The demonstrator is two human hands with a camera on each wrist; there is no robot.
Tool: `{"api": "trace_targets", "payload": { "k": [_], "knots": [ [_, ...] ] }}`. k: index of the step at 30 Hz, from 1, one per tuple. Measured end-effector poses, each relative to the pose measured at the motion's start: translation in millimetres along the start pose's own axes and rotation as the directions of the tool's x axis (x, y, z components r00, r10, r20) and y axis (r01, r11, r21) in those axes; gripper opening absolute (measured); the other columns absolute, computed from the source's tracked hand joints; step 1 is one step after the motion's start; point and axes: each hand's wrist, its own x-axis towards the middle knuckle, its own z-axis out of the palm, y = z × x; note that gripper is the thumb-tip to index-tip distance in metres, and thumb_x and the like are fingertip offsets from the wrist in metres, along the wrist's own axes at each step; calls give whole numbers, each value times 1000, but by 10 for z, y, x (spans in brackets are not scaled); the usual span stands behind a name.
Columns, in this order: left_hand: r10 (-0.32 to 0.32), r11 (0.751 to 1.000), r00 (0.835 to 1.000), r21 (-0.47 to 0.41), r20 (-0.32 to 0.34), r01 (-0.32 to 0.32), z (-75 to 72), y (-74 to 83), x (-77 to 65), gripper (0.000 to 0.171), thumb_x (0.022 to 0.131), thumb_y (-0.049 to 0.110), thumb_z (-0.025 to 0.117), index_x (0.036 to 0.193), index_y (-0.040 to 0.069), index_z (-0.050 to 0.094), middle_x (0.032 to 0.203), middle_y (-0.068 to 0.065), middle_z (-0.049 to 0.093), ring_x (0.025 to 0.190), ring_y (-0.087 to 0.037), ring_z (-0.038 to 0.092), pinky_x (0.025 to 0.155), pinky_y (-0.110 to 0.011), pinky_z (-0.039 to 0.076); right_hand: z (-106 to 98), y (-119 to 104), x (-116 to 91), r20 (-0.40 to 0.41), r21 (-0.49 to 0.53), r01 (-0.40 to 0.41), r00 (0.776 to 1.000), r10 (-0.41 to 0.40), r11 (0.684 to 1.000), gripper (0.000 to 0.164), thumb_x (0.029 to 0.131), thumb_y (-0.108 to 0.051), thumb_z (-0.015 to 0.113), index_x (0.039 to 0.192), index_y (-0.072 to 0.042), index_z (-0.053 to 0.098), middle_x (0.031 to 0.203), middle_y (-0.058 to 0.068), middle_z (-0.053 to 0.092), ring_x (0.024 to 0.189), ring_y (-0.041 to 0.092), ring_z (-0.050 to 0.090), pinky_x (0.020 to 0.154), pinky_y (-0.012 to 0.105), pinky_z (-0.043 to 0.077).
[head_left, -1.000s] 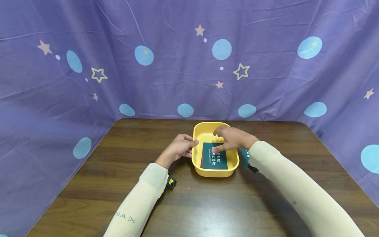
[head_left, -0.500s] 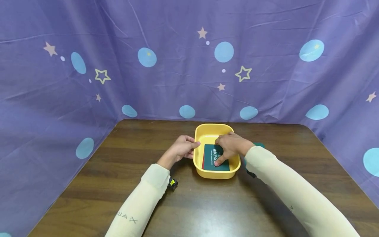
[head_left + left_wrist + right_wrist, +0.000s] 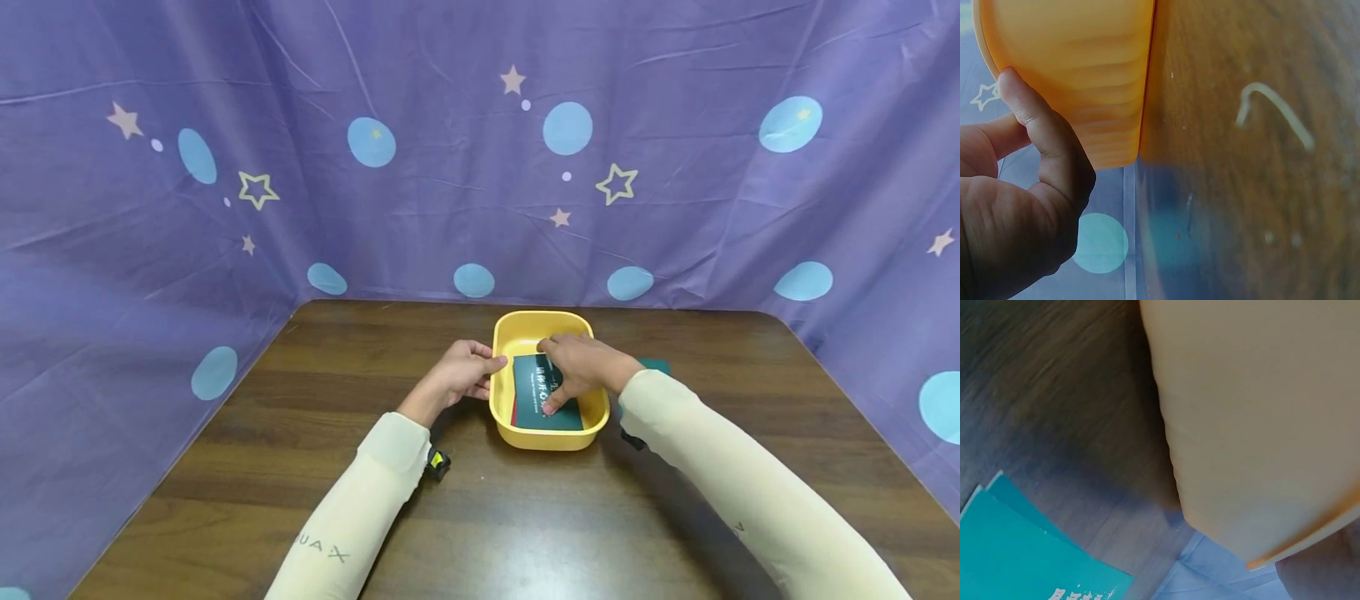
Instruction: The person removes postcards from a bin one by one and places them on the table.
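A yellow plastic bin (image 3: 551, 442) stands on the table, its near wall facing me. At its left rim is my left hand (image 3: 457, 373), with the thumb hooked over the edge; the left wrist view shows the bin's ribbed outer wall (image 3: 1104, 81) beside that thumb. Inside the bin lies a dark green booklet (image 3: 531, 396) with white lettering, its far left part slightly raised. A strip of red (image 3: 513, 414) shows beneath it. My right hand (image 3: 581, 367) reaches over the right rim and grips the booklet between thumb and fingers, covering its right part.
To the right of the bin, more green booklets (image 3: 1029, 550) lie overlapping on the wooden table (image 3: 480, 517), mostly behind my right wrist in the head view. A purple curtain (image 3: 420, 225) with stars and dots hangs behind the table.
My right hand has come down into the bin and taken hold of the booklet, whose far edge has risen a little. The left hand keeps its place at the rim.
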Motion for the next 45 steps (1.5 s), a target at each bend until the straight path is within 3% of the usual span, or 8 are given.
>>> {"api": "trace_targets", "payload": {
  "k": [5,11,16,22,28,35,45],
  "knots": [
    [11,1000,1000,0,14,-11,-6,2,0,32,95,14,65,113,-2,45,94,-23,62,55,-16,59,50,-28,58,-3,-6,-18,-19,23,-12,1000,13,1000,111,63,-77,71,143,-6,42,127,9,50,114,25,47,99,42,45],
    [19,1000,1000,-8,11,-19,-8,-1,3,31,95,14,65,112,-2,45,89,-18,60,54,-16,58,49,-27,58,25,47,-44,-93,185,-30,995,48,982,101,64,-66,79,141,-9,45,130,7,48,113,21,47,99,41,46],
    [12,1000,1000,-5,8,-12,5,1,-4,32,94,14,65,113,-2,44,87,-15,59,53,-14,57,48,-26,57,38,112,-95,-160,308,-11,985,64,951,89,70,-50,84,140,-8,47,138,11,45,125,26,41,104,44,41],
    [6,1000,1000,-3,7,-6,14,7,-23,31,95,14,65,112,-2,45,86,-17,61,54,-15,58,49,-27,57,31,172,-179,-252,380,23,964,79,925,75,75,-36,85,136,-9,52,135,8,49,127,28,36,105,45,39],
    [10,1000,1000,-6,10,-10,11,20,-11,31,94,13,66,113,-2,45,91,-19,61,54,-15,59,50,-28,58,-38,189,-300,-358,396,84,931,69,914,61,78,-21,84,131,-8,57,129,8,53,118,26,45,101,46,42],
    [2,1000,1000,4,10,-3,-2,17,-5,32,95,14,65,114,-2,46,92,-20,62,55,-16,59,51,-29,58,-66,207,-407,-408,455,135,910,71,880,44,86,-12,76,127,-12,59,120,6,56,108,23,53,90,42,50],
    [2,1000,1000,3,8,-2,-5,5,-6,31,95,15,65,113,-2,46,95,-23,63,56,-17,60,52,-30,59,-126,203,-481,-467,546,182,876,117,818,29,102,-1,48,131,-3,51,129,13,51,119,27,47,98,46,43]
  ]
}}
